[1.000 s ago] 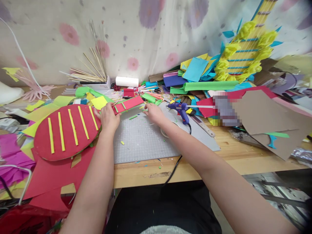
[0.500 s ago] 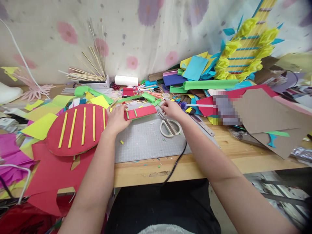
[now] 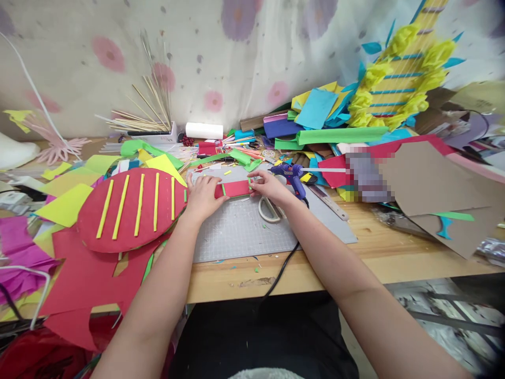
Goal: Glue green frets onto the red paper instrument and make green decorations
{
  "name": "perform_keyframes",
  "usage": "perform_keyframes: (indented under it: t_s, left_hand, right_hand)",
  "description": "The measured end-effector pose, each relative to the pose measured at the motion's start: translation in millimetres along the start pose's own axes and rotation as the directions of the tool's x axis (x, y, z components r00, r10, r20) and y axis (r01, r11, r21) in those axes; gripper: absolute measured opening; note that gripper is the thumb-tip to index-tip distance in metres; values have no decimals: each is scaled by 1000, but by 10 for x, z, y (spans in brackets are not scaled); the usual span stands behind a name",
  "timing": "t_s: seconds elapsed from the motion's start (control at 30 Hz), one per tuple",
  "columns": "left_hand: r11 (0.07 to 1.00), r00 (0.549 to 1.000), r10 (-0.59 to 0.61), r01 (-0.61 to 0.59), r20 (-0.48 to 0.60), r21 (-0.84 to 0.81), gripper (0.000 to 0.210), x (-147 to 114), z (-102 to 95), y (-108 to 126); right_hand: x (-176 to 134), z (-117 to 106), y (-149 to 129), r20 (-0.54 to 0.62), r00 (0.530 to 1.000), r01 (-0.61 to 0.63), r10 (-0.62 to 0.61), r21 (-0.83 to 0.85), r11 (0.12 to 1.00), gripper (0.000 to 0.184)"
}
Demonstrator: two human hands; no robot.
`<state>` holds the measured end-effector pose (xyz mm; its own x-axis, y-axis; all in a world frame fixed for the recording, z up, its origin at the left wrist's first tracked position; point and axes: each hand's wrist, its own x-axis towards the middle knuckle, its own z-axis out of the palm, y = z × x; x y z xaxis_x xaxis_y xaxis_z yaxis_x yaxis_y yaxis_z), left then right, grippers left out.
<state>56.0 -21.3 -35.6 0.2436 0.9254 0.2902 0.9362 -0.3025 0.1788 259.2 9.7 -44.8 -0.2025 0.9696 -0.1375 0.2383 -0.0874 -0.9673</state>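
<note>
A flat red oval (image 3: 148,231) with several yellow strips across it lies at the left of the table, and a long red cardboard neck (image 3: 236,188) runs right from it. Short green strips cross the neck. My left hand (image 3: 203,197) grips the neck, thumb along its near edge and fingers over its far side. At the neck's right end, my right hand (image 3: 270,188) pinches a small green strip (image 3: 249,182) against the red surface. Scissors (image 3: 269,210) lie just under my right wrist, their blades hidden. A blue glue gun (image 3: 291,176) rests behind that hand.
A grey cutting mat (image 3: 236,237) lies under the work, with a metal ruler (image 3: 327,202) at its right. Wooden sticks (image 3: 138,123), coloured foam sheets and brown cardboard (image 3: 437,184) crowd the back and sides. A black cord (image 3: 282,271) crosses the front edge.
The neck has come down and shifted right, with the oval tilting slightly. My right hand has brought the green strip onto the neck's end. My left hand has slid right, showing the glue gun more fully.
</note>
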Motion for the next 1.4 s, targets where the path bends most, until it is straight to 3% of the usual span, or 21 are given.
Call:
perform_keyframes:
  t_s: [0.1,0.27,0.47,0.67,1.0,1.1,1.2,1.3,1.4]
  left_hand:
    - [1000,999,16,-16,-29,-6,41,-6,35,33]
    - [1000,999,24,-24,-23,-3,44,-19,78,68]
    - [1000,1000,4,-4,-13,-9,42,-18,99,55]
    - [1000,1000,8,-8,24,-24,38,-20,73,49]
    - [999,1000,12,-12,-6,-41,43,-20,16,40]
    - [989,984,-101,83,-150,-122,32,13,-52,-12]
    - [946,915,-296,243,-274,-213,22,43,-103,-86]
    - [910,868,-395,325,-301,-258,19,54,-115,-144]
    - [914,861,-393,327,-323,-239,18,50,-92,-152]
  right_hand:
    - [-9,39,10,0,998,69,-70,-163,984,34]
    - [-37,118,0,64,960,271,-271,-436,858,38]
    - [-50,177,-20,123,930,358,-347,-517,777,39]
    - [-32,182,-11,184,882,435,-434,-673,599,34]
    - [38,127,101,221,862,476,-456,-659,582,38]
    - [48,115,123,227,855,488,-467,-658,574,39]
    - [45,115,121,231,852,492,-470,-658,570,38]
    - [39,125,110,242,850,499,-468,-657,566,38]
    - [42,137,105,260,843,511,-472,-663,547,38]
